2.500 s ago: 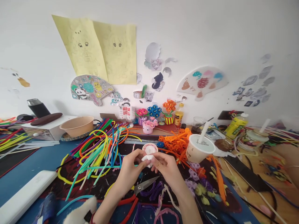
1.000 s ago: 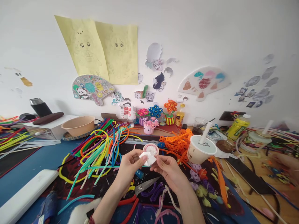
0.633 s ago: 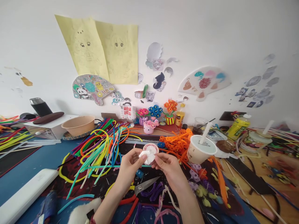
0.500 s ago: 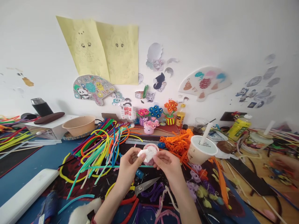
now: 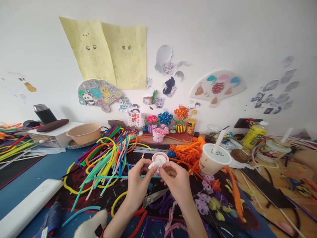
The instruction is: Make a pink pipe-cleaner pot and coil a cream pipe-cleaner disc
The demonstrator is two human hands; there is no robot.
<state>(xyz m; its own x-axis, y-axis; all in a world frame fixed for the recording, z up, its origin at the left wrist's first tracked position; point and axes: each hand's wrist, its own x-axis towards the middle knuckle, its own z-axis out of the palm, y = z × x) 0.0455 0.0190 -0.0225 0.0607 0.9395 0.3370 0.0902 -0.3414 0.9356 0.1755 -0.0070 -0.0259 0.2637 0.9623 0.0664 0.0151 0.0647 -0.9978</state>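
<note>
My left hand and my right hand meet in the middle, thumbs and fingertips pinched on a crumpled, soft white piece that looks like tissue or cotton. Just behind it stands a small pink-rimmed round pot, whose opening faces up and shows something pale inside. My fingers hide its lower part. Whether they touch the pot I cannot tell. Below my hands lie open scissors with a grey blade, close to purple pipe cleaners.
Colourful pipe cleaners spread to the left, orange ones to the right. A lidded drink cup with a straw stands near my right hand. Finished flower pots line the wall. A glue gun lies front left.
My hands have drawn closer together, and the white piece is bunched smaller and lower, showing more of the pot's opening. At far right another person's hand has moved up and back.
</note>
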